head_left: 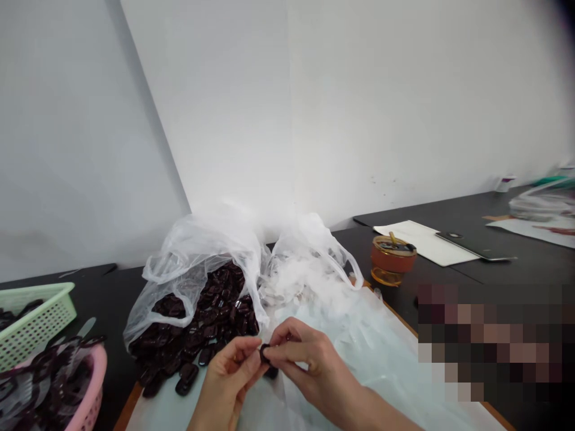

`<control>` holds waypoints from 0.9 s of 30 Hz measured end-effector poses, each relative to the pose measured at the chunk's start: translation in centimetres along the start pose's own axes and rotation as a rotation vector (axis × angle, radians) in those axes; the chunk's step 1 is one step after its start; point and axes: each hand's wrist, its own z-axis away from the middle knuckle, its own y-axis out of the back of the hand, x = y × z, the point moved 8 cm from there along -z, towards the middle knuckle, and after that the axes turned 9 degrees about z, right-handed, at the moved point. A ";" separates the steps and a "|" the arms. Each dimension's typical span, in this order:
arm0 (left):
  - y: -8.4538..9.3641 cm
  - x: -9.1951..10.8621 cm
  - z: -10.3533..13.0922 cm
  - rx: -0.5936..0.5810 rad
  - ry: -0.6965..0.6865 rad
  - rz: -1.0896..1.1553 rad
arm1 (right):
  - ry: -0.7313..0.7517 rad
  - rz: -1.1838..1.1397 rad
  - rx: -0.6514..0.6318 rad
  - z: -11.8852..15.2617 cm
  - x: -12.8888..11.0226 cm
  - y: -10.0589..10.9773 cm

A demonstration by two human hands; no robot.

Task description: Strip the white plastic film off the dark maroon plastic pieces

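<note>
Between the fingertips of both hands is a small dark glossy piece (265,353), partly covered by the fingers. My left hand (231,377) pinches it from the left. My right hand (308,356) grips it from the right with thumb and fingers. Another dark bit (272,372) shows just below the fingers. Left of my hands, a heap of dark brown-red glossy pieces (193,335) spills from a white plastic bag (175,281). Two dark pieces (186,378) lie at the heap's near edge on the pale board (157,410).
Thin clear plastic pieces (350,341) spread right of my hands, below a second white bag (309,245). At left stand a green basket (49,317) and a pink basket (92,395) with dark parts. An amber glass cup (390,263), white paper (422,239) and phone (467,244) lie rightward.
</note>
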 end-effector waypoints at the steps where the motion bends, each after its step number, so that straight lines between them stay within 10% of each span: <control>1: 0.0 0.0 0.0 -0.001 0.001 -0.001 | -0.002 -0.014 0.008 0.0 0.1 0.0; 11: -1.8 0.3 0.8 -0.139 -0.044 -0.085 | 0.050 0.081 0.052 -0.1 -0.2 -0.3; 27: -0.7 2.0 0.4 -0.043 -0.173 -0.205 | 0.080 0.283 0.080 0.0 -0.7 0.0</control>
